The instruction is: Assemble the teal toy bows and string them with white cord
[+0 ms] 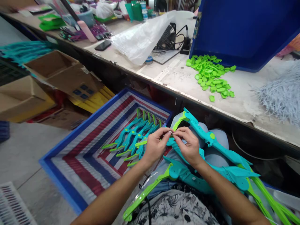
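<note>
My left hand (156, 144) and my right hand (188, 144) meet above my lap, thumbs and fingertips pinched together. A tiny whitish bit shows between the fingertips, too small to name. Beneath and around the hands lie several long teal plastic bow-shaped toys (225, 150) with bright green ends, resting across my lap. One bright green limb (150, 190) reaches down to the lower left, past my left forearm. Another green end (179, 121) rises just beyond my fingers. Parts of these toys are hidden by my hands and forearms.
A blue-rimmed tray (58, 178) lined with striped cloth holds more teal-and-green toys. On the bench are a pile of green plastic pieces (213, 75), a blue bin (246, 31), a fan (167, 37), a phone (103, 45) and pale strands (281, 90). Cardboard boxes (63, 75) stand left.
</note>
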Demonstrator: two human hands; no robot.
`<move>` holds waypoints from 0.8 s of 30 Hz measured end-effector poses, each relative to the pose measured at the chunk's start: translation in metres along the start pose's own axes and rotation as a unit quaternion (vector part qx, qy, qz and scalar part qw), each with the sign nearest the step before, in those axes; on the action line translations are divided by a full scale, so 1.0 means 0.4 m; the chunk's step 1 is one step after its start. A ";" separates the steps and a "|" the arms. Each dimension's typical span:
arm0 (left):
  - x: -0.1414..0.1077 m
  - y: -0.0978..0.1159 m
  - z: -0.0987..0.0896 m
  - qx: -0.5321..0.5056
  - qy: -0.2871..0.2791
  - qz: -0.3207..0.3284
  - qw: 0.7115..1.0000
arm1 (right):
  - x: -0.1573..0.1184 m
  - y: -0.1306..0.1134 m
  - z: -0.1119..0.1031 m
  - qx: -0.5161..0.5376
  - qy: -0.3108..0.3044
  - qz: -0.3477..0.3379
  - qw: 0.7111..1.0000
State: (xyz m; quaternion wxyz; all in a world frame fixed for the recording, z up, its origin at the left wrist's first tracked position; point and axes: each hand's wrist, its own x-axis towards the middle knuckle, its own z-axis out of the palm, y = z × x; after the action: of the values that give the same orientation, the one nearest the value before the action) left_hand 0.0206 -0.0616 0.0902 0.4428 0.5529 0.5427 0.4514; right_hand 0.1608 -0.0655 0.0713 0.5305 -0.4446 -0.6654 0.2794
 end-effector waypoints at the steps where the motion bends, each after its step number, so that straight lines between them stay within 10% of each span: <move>1: 0.005 -0.002 0.001 -0.036 -0.006 -0.024 0.999 | 0.004 -0.001 0.001 0.003 0.008 0.000 1.000; 8: 0.025 -0.006 -0.006 -0.131 -0.103 -0.130 0.977 | 0.012 0.012 0.021 0.008 0.035 -0.007 0.999; 17: -0.021 -0.021 0.034 -0.134 -0.041 -0.148 0.979 | -0.012 0.024 0.017 0.041 -0.004 0.102 0.994; 24: -0.047 -0.012 0.052 -0.087 -0.050 -0.117 0.988 | -0.040 0.021 -0.014 -0.045 0.023 -0.012 0.999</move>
State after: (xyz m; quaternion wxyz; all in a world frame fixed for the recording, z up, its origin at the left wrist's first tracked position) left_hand 0.0400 -0.0804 0.0809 0.5655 0.4669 0.5394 0.4138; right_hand 0.1695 -0.0766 0.0584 0.5280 -0.4665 -0.6704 0.2328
